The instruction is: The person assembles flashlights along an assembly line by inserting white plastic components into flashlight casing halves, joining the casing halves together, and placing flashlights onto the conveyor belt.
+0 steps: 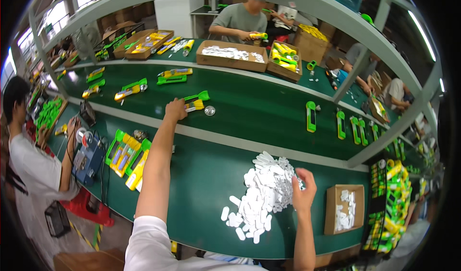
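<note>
My left hand (176, 109) reaches over the dark green conveyor belt. Its fingers are closed at the near end of a yellow-and-green plastic housing (194, 105); the fingertips are partly hidden. A round silvery reflector cup (210, 110) lies just right of that housing. Beside a heap of small white oval plastic pieces (259, 194), my right hand (305, 190) is raised with thumb and fingers apart. Nothing shows between them. The heap spreads over the green bench in front of me, with smaller greyish pieces at its right side.
Right of the heap stands a cardboard box (330, 213) of white parts. Green-and-yellow housings (127, 155) lie left of my left forearm, near a blue bench device (89, 160). More assemblies (311, 117) lie along the belt. A metal rail (230, 139) separates bench and belt; co-workers sit left and opposite.
</note>
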`<state>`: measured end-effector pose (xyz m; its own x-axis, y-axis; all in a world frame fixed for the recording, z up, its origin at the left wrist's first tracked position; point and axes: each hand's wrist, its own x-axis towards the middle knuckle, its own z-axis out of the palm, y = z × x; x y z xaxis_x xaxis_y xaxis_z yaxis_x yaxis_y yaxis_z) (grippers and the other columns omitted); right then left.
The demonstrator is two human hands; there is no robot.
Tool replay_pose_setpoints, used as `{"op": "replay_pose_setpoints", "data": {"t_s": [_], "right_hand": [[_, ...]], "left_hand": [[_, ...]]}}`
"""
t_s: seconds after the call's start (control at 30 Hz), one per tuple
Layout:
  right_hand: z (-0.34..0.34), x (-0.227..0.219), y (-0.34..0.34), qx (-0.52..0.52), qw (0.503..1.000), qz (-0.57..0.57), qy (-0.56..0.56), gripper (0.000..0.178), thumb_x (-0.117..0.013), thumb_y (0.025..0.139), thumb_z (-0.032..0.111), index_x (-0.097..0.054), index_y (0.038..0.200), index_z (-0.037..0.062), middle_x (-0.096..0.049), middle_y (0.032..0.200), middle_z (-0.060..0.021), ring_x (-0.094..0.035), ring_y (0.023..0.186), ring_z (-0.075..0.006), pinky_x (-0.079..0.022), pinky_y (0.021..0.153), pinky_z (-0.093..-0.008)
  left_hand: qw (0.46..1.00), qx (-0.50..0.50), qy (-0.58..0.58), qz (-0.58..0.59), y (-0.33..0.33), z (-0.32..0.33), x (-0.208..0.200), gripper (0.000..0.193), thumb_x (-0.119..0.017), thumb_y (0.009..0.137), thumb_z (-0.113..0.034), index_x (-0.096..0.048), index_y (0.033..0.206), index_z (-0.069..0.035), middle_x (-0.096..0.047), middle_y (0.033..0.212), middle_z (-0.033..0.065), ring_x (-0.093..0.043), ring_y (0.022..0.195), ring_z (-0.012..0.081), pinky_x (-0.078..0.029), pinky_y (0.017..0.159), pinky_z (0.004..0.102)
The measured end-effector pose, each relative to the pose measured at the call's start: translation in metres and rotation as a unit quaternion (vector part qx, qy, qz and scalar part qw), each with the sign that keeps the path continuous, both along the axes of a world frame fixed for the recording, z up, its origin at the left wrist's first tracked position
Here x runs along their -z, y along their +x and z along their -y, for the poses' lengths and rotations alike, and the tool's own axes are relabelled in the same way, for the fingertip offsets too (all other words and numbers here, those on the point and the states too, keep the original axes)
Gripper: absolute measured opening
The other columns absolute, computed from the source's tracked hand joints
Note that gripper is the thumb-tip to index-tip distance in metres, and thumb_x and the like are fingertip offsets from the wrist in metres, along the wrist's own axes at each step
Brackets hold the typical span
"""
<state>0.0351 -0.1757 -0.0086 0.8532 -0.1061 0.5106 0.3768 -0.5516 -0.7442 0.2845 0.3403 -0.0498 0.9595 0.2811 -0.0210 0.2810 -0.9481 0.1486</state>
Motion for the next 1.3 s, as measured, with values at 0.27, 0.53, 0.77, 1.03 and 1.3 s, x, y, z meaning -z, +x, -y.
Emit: {"op": "replay_pose_setpoints", "data": {"t_s": [0.27,0.53,0.77,1.03,1.3], "right_hand": [[-0.008,0.027,-0.1,0.031,0.969,-0.141,0.2,0.013,-0.067,0.091,0.007,-0.07,0.099,-0.0022,-0.071,0.092,-0.0081,-0.066,0.085,-0.0135,-0.051,0.08,-0.0268],[-0.053,0.016,-0.081,-0.197,0.81,-0.21,0.511,0.045,-0.047,0.105,0.03,-0.045,0.142,0.003,-0.06,0.124,-0.0103,-0.062,0.108,-0.0176,-0.052,0.091,-0.0334],[-0.047,0.039,-0.099,-0.168,0.683,-0.161,0.693,0.043,-0.038,0.109,0.031,-0.039,0.143,0.0051,-0.058,0.125,-0.005,-0.059,0.113,-0.0139,-0.049,0.095,-0.0311],[-0.032,0.017,-0.103,-0.16,0.633,-0.142,0.744,0.039,-0.04,0.108,0.031,-0.05,0.133,0.0022,-0.064,0.12,-0.0092,-0.066,0.103,-0.017,-0.055,0.089,-0.0324],[-0.028,0.019,-0.102,-0.111,0.775,-0.202,0.588,0.039,-0.052,0.105,0.027,-0.047,0.136,0.0048,-0.06,0.11,-0.0031,-0.059,0.09,-0.0066,-0.052,0.078,-0.0249]], "left_hand": [[0.99,0.079,-0.048,0.105,-0.064,0.07,-0.044,0.056,-0.084,0.064,-0.034,-0.068,0.109,-0.006,-0.07,0.104,0.0176,-0.068,0.099,0.034,-0.055,0.086,0.0433],[0.918,0.282,-0.25,0.127,-0.265,0.281,-0.114,0.051,-0.083,0.072,-0.037,-0.071,0.104,0.0,-0.071,0.092,0.0171,-0.07,0.083,0.0338,-0.055,0.074,0.039],[0.927,0.323,-0.159,0.104,-0.354,0.358,-0.096,0.053,-0.08,0.075,-0.035,-0.066,0.117,-0.006,-0.068,0.092,0.009,-0.068,0.077,0.0297,-0.053,0.062,0.0378],[0.772,0.128,-0.585,0.215,-0.34,0.354,-0.066,0.042,-0.071,0.089,-0.016,-0.059,0.126,-0.001,-0.063,0.103,0.0091,-0.059,0.088,0.0145,-0.05,0.072,0.0276],[0.731,0.05,-0.68,0.018,-0.337,0.362,-0.057,0.029,-0.06,0.088,0.007,-0.047,0.113,0.001,-0.062,0.105,0.0156,-0.068,0.073,0.0187,-0.055,0.063,0.0254]]}}
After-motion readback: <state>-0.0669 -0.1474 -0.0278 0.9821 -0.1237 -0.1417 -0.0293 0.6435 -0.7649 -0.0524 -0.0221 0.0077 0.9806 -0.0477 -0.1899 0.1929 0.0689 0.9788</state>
